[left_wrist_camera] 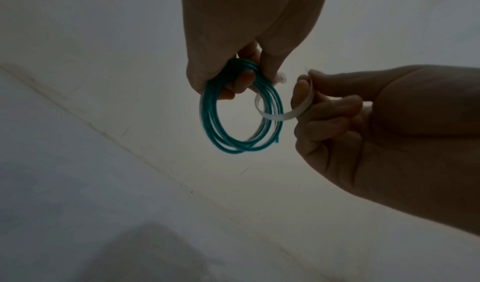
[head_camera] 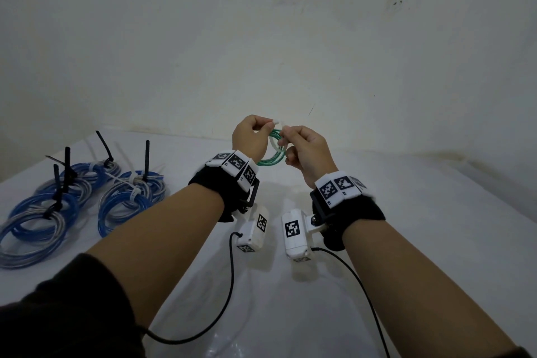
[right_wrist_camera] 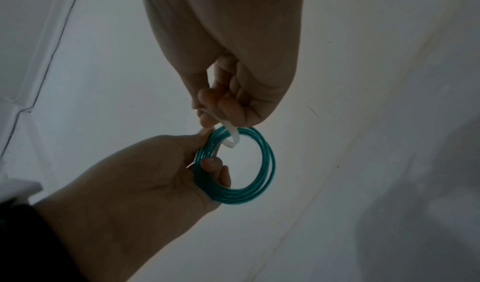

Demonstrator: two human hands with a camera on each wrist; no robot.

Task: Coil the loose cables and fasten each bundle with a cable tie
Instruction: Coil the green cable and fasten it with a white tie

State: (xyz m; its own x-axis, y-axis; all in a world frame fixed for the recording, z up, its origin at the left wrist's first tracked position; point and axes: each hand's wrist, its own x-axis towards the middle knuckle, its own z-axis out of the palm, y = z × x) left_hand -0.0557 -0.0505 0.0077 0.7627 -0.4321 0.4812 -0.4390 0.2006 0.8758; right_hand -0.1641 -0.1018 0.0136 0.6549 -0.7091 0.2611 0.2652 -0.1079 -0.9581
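Note:
Both hands are raised above the white table (head_camera: 406, 212). My left hand (head_camera: 250, 136) grips a small coil of green cable (head_camera: 271, 158) by its upper rim, fingers curled through the ring (left_wrist_camera: 226, 122). The same hand pinches the head of a white cable tie (left_wrist_camera: 281, 78) at the coil's top. The tie's strap (left_wrist_camera: 275, 116) loops through the coil and round its strands. My right hand (head_camera: 305, 148) pinches the strap's tail (right_wrist_camera: 228, 130) between thumb and forefinger, close beside the left hand. The green coil (right_wrist_camera: 259, 194) hangs free below both hands.
Several blue and silver cable coils (head_camera: 58, 212), bound with black ties (head_camera: 65, 171) and white ties (head_camera: 135, 183), lie at the table's left. Wrist-camera units (head_camera: 293, 234) and their black leads (head_camera: 232, 285) hang under my forearms. A white wall (head_camera: 261, 38) stands close behind.

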